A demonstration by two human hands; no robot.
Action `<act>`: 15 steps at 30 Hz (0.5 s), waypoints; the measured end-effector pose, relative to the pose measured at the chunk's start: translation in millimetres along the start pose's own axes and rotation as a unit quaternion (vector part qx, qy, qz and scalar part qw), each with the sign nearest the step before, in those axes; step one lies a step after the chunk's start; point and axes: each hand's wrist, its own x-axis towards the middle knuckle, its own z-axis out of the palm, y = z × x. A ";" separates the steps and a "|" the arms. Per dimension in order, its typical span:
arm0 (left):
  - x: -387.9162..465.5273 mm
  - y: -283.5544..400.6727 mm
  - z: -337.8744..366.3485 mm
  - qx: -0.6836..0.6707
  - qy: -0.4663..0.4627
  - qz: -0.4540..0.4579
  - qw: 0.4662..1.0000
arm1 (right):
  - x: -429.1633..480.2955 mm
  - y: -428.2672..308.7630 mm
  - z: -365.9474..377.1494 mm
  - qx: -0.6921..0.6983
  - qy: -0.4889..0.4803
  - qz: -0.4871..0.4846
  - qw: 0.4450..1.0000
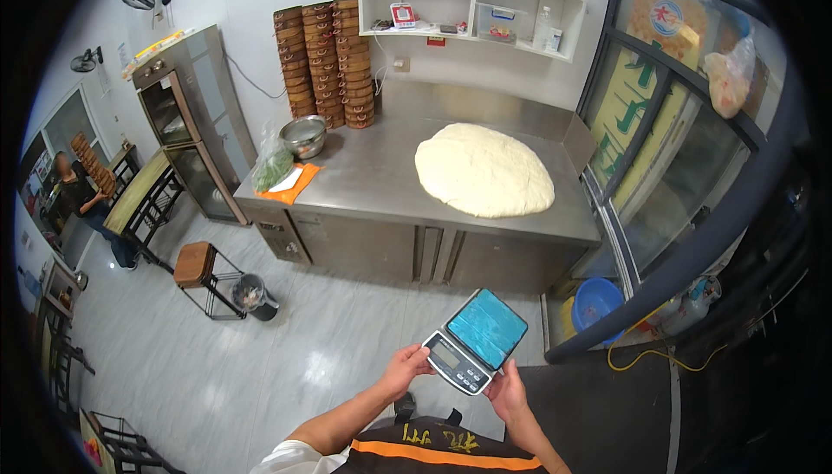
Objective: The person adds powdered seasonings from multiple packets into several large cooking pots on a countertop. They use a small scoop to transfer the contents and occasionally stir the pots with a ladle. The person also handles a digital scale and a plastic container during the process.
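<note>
A digital kitchen scale (463,370) with a blue-topped weighing plate (489,328) is held up in front of my apron, above the floor. My left hand (408,370) grips its left edge, thumb on top beside the display. On the other side, my right hand (507,389) holds the lower right corner, its fingers partly hidden beneath. Beyond the scale, a large, flattened mound of pale dough (484,170) rests on a stainless steel worktable (370,178), apart from both hands.
Stacked bamboo steamers (322,61), a metal bowl (303,137) and bagged greens (274,168) stand on the worktable. A wooden-topped stool (195,265) and waste bin (255,297) are at left. At right are a blue basin (597,304) and glass door. A person (91,194) carries steamers far left.
</note>
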 end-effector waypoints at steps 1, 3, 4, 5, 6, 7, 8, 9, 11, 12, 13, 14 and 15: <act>21.7 19.1 -3.3 0.000 0.000 -0.003 1.000 | 20.9 -9.7 3.2 -0.005 0.022 0.006 1.000; 64.0 59.3 -8.7 -0.026 -0.010 0.018 0.999 | 55.1 -23.2 3.7 -0.008 0.070 0.014 0.997; 85.3 81.3 -11.7 -0.033 -0.015 0.026 0.999 | 68.3 -29.0 0.7 -0.022 0.068 0.016 0.997; 107.7 103.2 -12.3 -0.033 -0.009 0.026 0.999 | 82.2 -32.9 -3.4 -0.020 0.085 0.029 0.996; 129.2 125.1 -11.0 -0.050 -0.012 0.047 0.998 | 94.6 -36.7 -9.0 -0.019 0.100 0.039 0.994; 149.7 147.8 -8.1 -0.060 -0.006 0.065 0.996 | 108.4 -40.1 -14.7 -0.018 0.114 0.046 0.992; 172.8 171.2 -3.2 -0.071 0.001 0.085 0.994 | 124.9 -43.2 -21.2 -0.005 0.122 0.050 0.991; 196.5 193.6 3.4 -0.054 0.021 0.113 0.992 | 136.8 -45.2 -30.3 0.006 0.131 0.056 0.990; 242.0 245.7 16.0 -0.063 0.000 0.164 0.984 | 163.0 -55.4 -51.8 0.018 0.145 0.056 0.988; 264.3 273.3 27.1 -0.055 0.002 0.185 0.981 | 181.7 -63.0 -62.4 0.023 0.146 0.047 0.988; 287.2 300.4 40.6 -0.045 0.016 0.218 0.975 | 194.3 -67.8 -71.3 0.030 0.160 0.045 0.986; 306.3 330.7 53.4 -0.045 0.018 0.228 0.973 | 210.3 -79.5 -79.9 0.043 0.154 0.036 0.987; 325.4 360.7 66.2 -0.042 0.011 0.234 0.971 | 226.0 -89.7 -87.6 0.060 0.159 0.028 0.985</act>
